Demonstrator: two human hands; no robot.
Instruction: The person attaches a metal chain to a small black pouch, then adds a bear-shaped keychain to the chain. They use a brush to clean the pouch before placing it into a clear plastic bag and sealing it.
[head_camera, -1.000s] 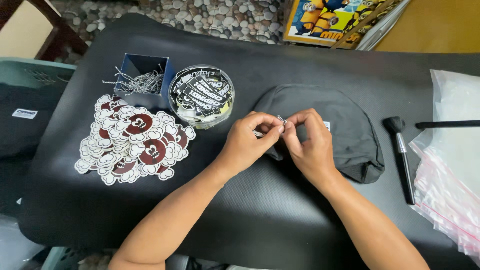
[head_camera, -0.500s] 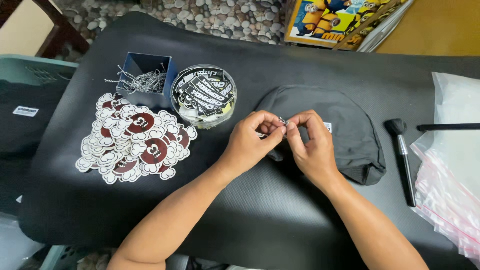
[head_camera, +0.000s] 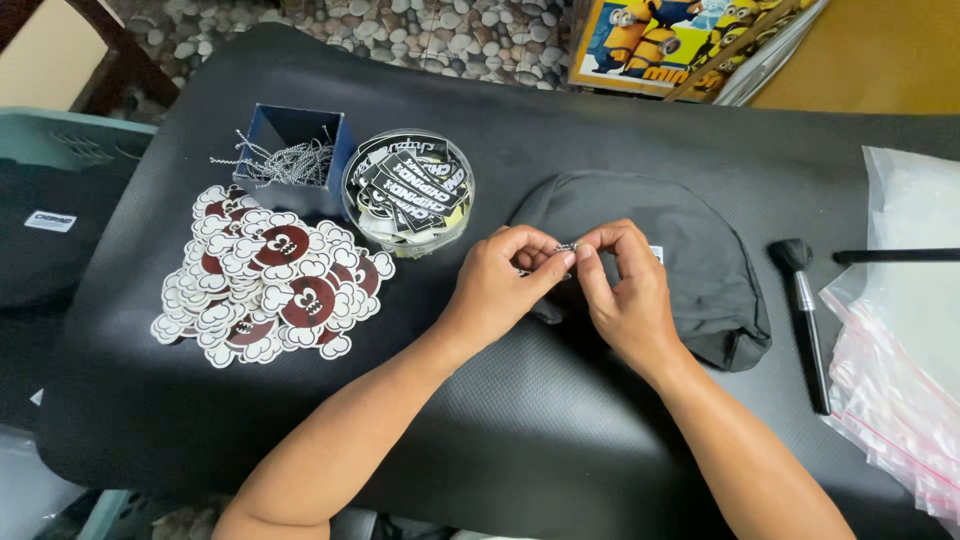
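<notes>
A small metal chain pinched between two hands over a dark cap

The small metal chain (head_camera: 567, 246) is gripped by the fingertips of both the left hand (head_camera: 500, 285) and the right hand (head_camera: 625, 290), just above the dark cap (head_camera: 690, 250) on the black mat (head_camera: 520, 440). Farther off, cloud-shaped stickers (head_camera: 265, 290), a round tub (head_camera: 408, 192) and a blue box (head_camera: 290, 155) of chains are seen.

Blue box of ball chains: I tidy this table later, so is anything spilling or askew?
Yes. Several ball chains hang out over the left edge of the blue box. The cloud-shaped stickers lie in a loose heap on the black mat.
</notes>
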